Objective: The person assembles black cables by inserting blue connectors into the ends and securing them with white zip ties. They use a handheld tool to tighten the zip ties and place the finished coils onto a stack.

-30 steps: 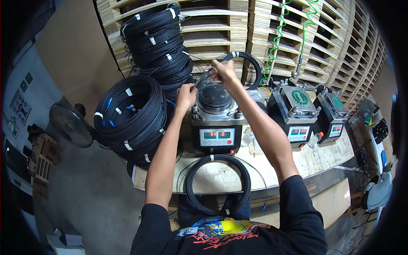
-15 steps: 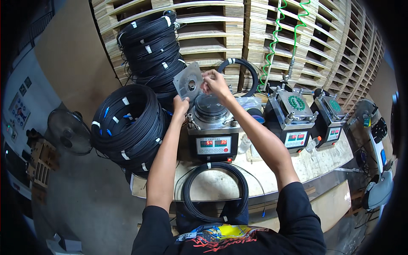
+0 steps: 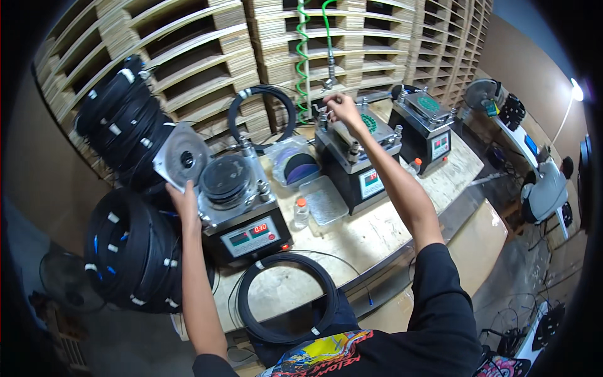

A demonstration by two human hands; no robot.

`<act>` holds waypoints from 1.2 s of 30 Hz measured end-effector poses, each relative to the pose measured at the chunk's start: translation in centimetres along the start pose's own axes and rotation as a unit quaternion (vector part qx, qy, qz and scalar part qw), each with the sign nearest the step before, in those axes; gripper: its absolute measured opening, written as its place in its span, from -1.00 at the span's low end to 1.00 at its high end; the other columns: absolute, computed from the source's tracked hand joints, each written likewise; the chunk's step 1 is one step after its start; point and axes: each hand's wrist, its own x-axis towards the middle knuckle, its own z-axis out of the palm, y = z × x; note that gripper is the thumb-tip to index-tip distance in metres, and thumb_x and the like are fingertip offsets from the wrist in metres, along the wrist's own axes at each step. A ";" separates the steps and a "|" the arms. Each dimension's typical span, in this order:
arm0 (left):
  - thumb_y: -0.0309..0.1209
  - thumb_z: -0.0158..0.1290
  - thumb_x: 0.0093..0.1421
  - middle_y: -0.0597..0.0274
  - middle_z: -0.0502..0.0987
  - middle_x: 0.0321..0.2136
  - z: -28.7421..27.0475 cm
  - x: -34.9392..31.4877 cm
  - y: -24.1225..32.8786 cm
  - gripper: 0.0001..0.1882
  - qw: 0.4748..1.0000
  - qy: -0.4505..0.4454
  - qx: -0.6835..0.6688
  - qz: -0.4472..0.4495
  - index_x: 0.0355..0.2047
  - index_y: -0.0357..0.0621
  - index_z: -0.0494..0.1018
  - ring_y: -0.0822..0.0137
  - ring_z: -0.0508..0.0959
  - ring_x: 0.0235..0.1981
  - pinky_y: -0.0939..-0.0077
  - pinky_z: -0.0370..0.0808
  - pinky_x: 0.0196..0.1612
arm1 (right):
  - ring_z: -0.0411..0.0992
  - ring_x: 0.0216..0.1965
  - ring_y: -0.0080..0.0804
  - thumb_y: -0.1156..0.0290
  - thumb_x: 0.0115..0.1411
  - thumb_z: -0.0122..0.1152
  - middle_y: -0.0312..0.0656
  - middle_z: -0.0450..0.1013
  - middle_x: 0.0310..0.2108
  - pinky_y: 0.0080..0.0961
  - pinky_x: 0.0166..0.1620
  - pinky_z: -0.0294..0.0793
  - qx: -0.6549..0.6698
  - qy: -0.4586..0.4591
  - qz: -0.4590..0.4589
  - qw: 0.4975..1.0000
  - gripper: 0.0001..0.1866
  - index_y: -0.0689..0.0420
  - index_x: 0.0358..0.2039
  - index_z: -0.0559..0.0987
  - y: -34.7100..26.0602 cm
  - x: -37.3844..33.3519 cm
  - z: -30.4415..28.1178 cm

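My left hand (image 3: 183,200) grips the lower edge of a square metal plate (image 3: 168,164) with a round hole in its middle, tilted up beside the nearest polishing machine (image 3: 248,237). That machine's round dark disc (image 3: 225,179) is uncovered. My right hand (image 3: 344,110) is raised over the far left corner of the middle machine (image 3: 359,188), fingers curled together; whatever they hold, if anything, I cannot make out. Just above it hangs a metal air nozzle (image 3: 330,76) on a green hose. The middle machine bears a metal plate with a ring of green pieces (image 3: 368,125).
Bundled black cable coils (image 3: 135,251) are stacked at the left; another coil (image 3: 289,300) lies at the table's front edge. Between the machines are a clear tray (image 3: 325,201), an orange-capped bottle (image 3: 301,213) and dark round sheets (image 3: 301,169). A third machine (image 3: 430,129) stands right, wooden pallets (image 3: 370,38) behind.
My right hand has gone from beside the metal plate across to the middle machine. The view has swung to the right. My left hand still holds the plate beside the nearest machine.
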 end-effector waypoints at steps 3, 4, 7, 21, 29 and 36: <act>-0.60 0.07 0.17 -0.37 0.21 0.26 0.0 -0.9 0.1 -0.19 0.989 0.106 0.052 0.083 0.37 -0.32 -0.06 -0.11 0.29 0.28 0.21 0.20 0.32 | 0.38 -0.75 -0.59 0.48 0.19 0.17 -0.22 0.51 -0.65 -0.60 -0.69 0.36 0.001 0.088 0.020 0.996 -0.81 0.25 -0.21 0.61 3.2 6.0 -5.0; -0.64 0.06 0.16 -0.37 0.21 0.24 0.4 -1.8 1.8 -0.23 0.987 0.119 0.060 0.094 0.34 -0.31 -0.02 -0.12 0.31 0.26 0.18 0.24 0.29 | 0.39 -0.74 -0.59 0.47 0.18 0.16 -0.22 0.50 -0.66 -0.59 -0.68 0.36 -0.017 0.096 0.018 0.995 -0.81 0.25 -0.21 0.61 4.4 7.9 -7.0; -0.72 0.02 0.14 -0.36 0.23 0.18 0.0 -1.9 1.8 -0.35 0.982 0.133 0.058 0.118 0.24 -0.26 0.09 -0.11 0.35 0.19 0.14 0.35 0.21 | 0.43 -0.70 -0.54 0.42 0.14 0.21 -0.21 0.51 -0.64 -0.54 -0.64 0.43 -0.045 0.114 0.034 0.992 -0.75 0.15 -0.15 0.65 6.7 12.7 -9.1; -0.82 -0.20 0.08 -0.06 0.45 0.09 -0.3 -2.1 2.2 -0.44 0.995 0.067 -0.043 0.057 0.10 -0.30 0.43 0.23 0.54 -0.03 0.44 0.43 0.05 | 0.57 -0.17 -0.26 0.28 -0.06 0.56 -0.01 0.60 -0.20 -0.33 -0.09 0.55 -0.301 0.124 0.014 0.945 -0.31 0.22 0.10 0.52 10.8 20.9 -8.1; -0.80 -0.16 -0.01 -0.17 0.55 -0.02 -0.1 -2.8 3.8 -0.40 0.990 0.092 0.090 0.052 0.07 -0.26 0.50 0.15 0.59 -0.07 0.35 0.44 0.03 | 0.53 -0.37 -0.37 0.13 -0.11 0.52 -0.13 0.55 -0.42 -0.35 -0.24 0.53 -0.263 0.066 -0.119 0.955 -0.47 0.21 -0.22 0.57 3.4 14.7 -3.3; -0.78 -0.12 -0.07 -0.10 0.56 -0.09 0.6 -1.6 0.7 -0.44 0.971 0.150 0.067 0.176 -0.02 -0.26 0.54 -0.07 0.54 -0.03 0.21 0.41 0.04 | 0.47 -0.43 -0.49 0.46 0.10 0.21 -0.23 0.44 -0.48 -0.45 -0.31 0.48 -0.148 0.003 -0.256 0.955 -0.70 0.22 -0.14 0.46 -6.4 2.5 4.9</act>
